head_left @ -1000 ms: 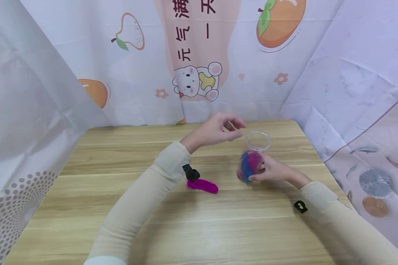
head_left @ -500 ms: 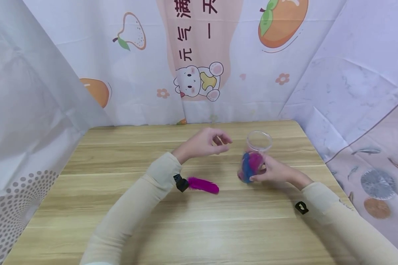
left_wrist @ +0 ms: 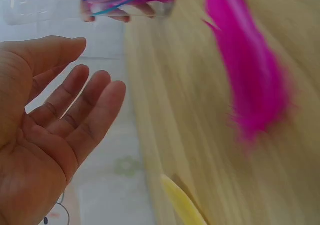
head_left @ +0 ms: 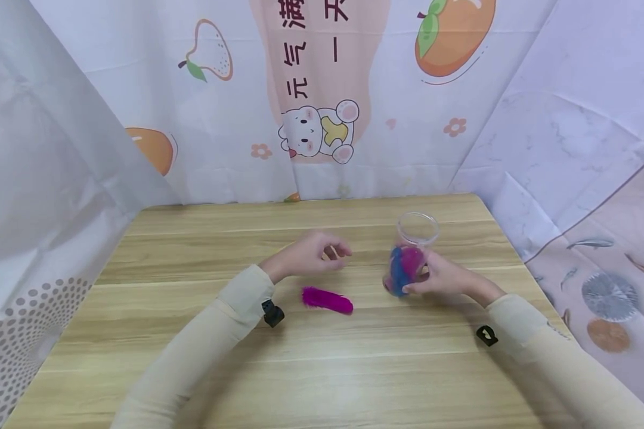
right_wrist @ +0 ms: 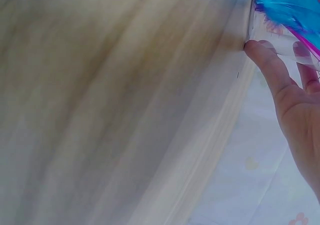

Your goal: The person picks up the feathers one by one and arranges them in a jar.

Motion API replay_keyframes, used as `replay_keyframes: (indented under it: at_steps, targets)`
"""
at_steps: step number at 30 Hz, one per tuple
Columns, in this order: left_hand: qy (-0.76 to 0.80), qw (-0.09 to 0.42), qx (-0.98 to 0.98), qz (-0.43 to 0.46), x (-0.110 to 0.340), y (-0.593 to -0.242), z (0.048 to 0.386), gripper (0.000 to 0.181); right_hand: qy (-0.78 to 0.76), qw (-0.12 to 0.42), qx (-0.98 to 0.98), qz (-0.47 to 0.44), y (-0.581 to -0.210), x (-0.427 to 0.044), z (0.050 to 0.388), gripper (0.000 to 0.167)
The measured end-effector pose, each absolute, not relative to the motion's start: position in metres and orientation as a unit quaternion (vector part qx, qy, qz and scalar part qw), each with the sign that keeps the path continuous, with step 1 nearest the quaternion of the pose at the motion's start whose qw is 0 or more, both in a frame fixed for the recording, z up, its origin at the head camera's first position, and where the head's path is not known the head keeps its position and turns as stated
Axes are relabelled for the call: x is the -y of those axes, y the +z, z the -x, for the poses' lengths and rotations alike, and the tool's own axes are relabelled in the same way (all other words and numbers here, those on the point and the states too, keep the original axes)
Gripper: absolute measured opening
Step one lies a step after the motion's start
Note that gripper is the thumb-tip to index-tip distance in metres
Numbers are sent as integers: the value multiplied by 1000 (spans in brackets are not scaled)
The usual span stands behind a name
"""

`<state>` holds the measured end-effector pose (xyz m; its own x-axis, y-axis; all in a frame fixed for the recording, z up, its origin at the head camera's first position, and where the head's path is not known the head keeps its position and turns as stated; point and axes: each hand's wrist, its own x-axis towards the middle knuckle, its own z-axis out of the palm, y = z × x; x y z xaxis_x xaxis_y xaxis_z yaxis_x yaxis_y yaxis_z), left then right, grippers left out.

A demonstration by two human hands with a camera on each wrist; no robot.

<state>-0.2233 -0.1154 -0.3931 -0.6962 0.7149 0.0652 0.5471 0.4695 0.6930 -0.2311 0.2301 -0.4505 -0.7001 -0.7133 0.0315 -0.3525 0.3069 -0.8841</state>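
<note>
A clear cup (head_left: 418, 229) stands at the table's right side with blue and magenta feathers (head_left: 405, 268) bunched inside it. My right hand (head_left: 442, 274) grips the cup low on its near right side; the right wrist view shows the fingers beside a blue feather (right_wrist: 290, 7) behind the clear wall. Over the middle of the table is my left hand (head_left: 316, 253), its fingers loosely bent and nothing between them. Just below it a magenta feather (head_left: 327, 300) lies flat on the wood. A yellow feather-like piece (left_wrist: 182, 202) shows at the bottom of the left wrist view.
The wood-grain table (head_left: 354, 369) ends at a printed curtain (head_left: 220, 161) at the back. More patterned cloth (head_left: 563, 143) hangs along the right side, and a dotted white cloth (head_left: 37, 238) along the left.
My left hand has drawn back from beside the cup's rim, moving left and nearer, toward the magenta feather. The right hand and cup have stayed in place.
</note>
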Motion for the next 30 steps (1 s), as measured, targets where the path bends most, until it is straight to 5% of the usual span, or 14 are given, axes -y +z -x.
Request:
replay_keyframes:
  at_steps: [16, 30]
  targets:
    - [160, 177, -889, -390, 135, -423, 189, 62, -478, 181, -788, 343, -452, -230, 232, 90]
    - [177, 182, -907, -335, 132, -429, 186, 48, -475, 173, -790, 346, -452, -229, 231, 90]
